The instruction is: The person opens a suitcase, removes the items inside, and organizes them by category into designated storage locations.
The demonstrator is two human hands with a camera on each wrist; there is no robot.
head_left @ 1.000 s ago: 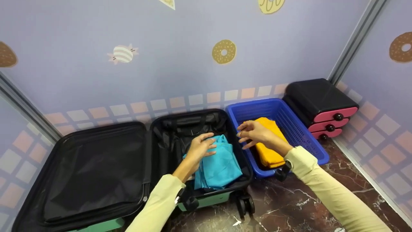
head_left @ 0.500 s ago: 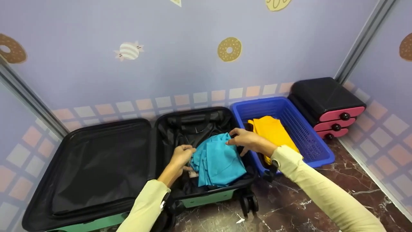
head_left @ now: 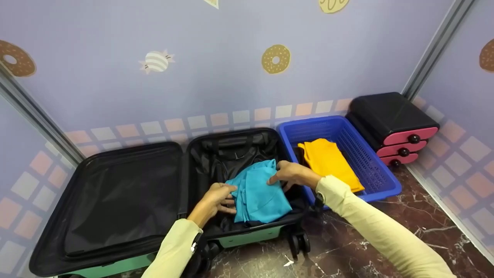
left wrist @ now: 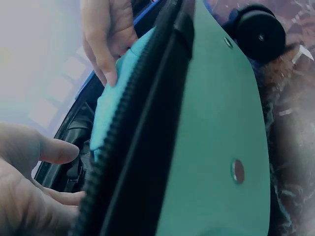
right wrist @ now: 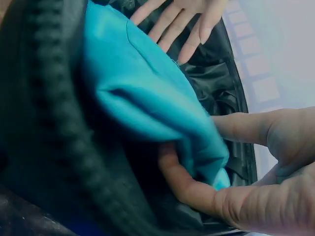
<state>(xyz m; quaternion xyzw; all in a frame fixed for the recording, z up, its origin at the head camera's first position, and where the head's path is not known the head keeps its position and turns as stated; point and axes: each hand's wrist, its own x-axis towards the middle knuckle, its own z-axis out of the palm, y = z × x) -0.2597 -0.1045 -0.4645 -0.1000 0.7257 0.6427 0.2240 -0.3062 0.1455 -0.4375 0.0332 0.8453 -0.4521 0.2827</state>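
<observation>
A folded turquoise cloth [head_left: 262,197] lies in the right half of an opened suitcase [head_left: 234,133] with a black lining. My right hand [head_left: 290,173] grips the cloth's right edge. In the right wrist view one finger [right wrist: 184,182] is tucked under the fabric and another digit lies against its far side. At the left edge of the cloth is my left hand [head_left: 216,200], its fingers fairly straight and spread, fingertips right at the folds. The left wrist view shows the hand [left wrist: 29,182] beside the suitcase's zipped rim, with part of its fingers hidden behind it.
A blue plastic basket [head_left: 380,170] holding a folded yellow cloth [head_left: 330,162] stands against the suitcase's right side. Farther right is a black drawer box [head_left: 389,116] with pink fronts. The suitcase's other half [head_left: 123,200] lies flat at left, and a wall runs behind.
Both hands have come down onto the cloth. The right moved left from over the basket to the cloth's right edge; the left shifted to its left edge. The cloth is slightly shifted and bunched.
</observation>
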